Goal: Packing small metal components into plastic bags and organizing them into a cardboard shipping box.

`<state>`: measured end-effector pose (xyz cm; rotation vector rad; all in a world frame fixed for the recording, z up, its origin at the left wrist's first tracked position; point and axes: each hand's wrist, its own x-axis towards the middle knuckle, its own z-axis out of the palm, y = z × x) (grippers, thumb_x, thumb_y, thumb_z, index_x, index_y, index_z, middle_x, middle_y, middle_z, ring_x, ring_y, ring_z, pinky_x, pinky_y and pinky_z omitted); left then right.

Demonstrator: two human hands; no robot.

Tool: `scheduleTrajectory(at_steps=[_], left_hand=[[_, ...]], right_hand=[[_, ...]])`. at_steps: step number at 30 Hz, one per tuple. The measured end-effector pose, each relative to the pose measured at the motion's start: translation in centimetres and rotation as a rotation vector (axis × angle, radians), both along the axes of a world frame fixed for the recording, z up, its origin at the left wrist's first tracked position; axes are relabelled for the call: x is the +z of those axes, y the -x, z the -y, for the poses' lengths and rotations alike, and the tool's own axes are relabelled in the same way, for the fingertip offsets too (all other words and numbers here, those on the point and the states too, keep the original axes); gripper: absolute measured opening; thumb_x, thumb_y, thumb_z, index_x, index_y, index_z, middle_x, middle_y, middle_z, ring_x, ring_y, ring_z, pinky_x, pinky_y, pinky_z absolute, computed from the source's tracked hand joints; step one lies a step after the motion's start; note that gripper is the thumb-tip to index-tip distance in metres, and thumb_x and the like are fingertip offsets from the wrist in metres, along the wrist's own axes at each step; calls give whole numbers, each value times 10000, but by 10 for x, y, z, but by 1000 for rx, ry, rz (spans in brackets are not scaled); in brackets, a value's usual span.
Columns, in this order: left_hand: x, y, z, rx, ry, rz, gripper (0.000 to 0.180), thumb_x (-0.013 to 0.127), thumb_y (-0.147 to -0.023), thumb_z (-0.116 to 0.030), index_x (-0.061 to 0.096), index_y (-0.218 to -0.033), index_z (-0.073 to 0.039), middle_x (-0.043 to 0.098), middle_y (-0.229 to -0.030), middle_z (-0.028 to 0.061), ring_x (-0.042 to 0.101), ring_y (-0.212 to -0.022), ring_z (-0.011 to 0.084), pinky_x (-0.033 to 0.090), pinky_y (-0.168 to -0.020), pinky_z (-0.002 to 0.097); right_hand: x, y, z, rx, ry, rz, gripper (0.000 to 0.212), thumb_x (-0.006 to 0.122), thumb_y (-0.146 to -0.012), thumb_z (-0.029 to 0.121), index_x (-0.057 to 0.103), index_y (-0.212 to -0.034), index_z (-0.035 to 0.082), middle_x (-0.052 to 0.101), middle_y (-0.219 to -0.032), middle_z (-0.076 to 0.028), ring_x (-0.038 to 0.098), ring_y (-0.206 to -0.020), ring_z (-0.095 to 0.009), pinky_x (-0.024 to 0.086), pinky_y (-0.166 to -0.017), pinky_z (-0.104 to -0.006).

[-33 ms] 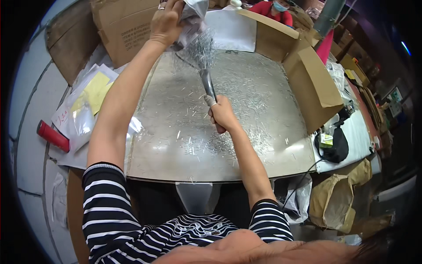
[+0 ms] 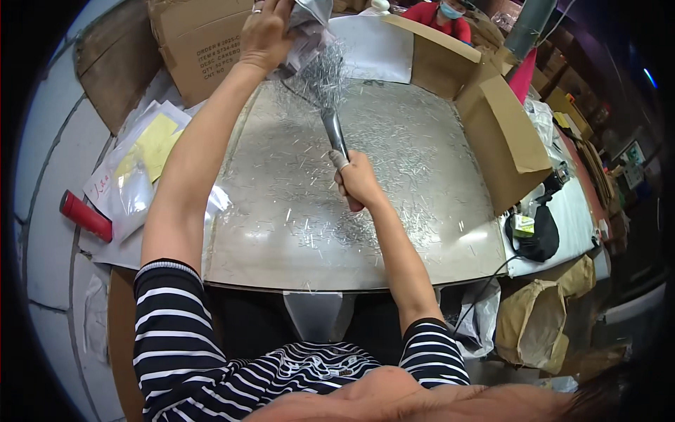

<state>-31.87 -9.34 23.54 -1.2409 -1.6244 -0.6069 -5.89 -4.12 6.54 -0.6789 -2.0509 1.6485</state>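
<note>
My left hand (image 2: 266, 34) is raised at the far side, its fingers closed on a crumpled pale grey bag (image 2: 309, 20). My right hand (image 2: 357, 177), with a wrapping on one finger, grips the dark handle of a tool (image 2: 335, 133). Its head is buried under a thick clump of thin silvery pins (image 2: 325, 76), just below the bag, so I cannot make out its shape. Many more loose pins (image 2: 422, 151) lie scattered over the grey work board (image 2: 260, 260) under my hands.
Cardboard walls (image 2: 503, 130) border the board's right and far sides. A carton (image 2: 204, 53) stands at the far left, with papers and plastic bags (image 2: 133, 186) and a red flask (image 2: 86, 216) nearer. A black pouch (image 2: 541, 235) sits at right. Beyond is another person (image 2: 457, 28).
</note>
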Motion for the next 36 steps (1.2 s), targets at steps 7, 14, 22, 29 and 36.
scheduleTrajectory(at_steps=[7,14,22,29,36], left_hand=[[25,14,65,37,-156,295,707,651,-709,-82,406,-1371,-114,429,-1406,196,456,-1254,394,421,-1023,440],[-28,110,118,495,87,590,497,637,-757,-217,509,-1209,-55,557,-1202,192,568,-1093,398,493,-880,478],[-224,246,102,346,716,721,637,603,-809,-290,446,-1322,54,465,-1370,278,474,-1249,422,382,-1054,441],[-253,358,147,389,569,708,604,665,-819,-358,549,-1192,103,570,-1189,338,538,-1161,445,423,-990,440],[-183,207,178,-28,521,840,480,625,-868,-183,526,-1272,56,561,-1284,207,537,-1184,332,391,-1022,358]], right_hand=[[53,75,-4,25,-8,-217,296,666,-897,217,520,-717,32,520,-546,-25,514,-421,-117,388,-385,-300],[15,169,1,164,-78,-173,236,691,-839,146,538,-715,18,528,-555,-36,524,-421,-132,401,-380,-308],[-46,228,-11,216,101,237,322,654,-837,267,611,-678,-11,583,-562,-97,529,-391,-158,410,-360,-328],[-35,169,-22,398,80,146,348,605,-908,242,649,-869,-101,643,-643,-156,641,-527,-262,540,-515,-383],[-24,-80,-67,38,-257,-57,258,563,-946,172,626,-1106,-21,692,-971,-110,667,-847,-182,532,-770,-329]])
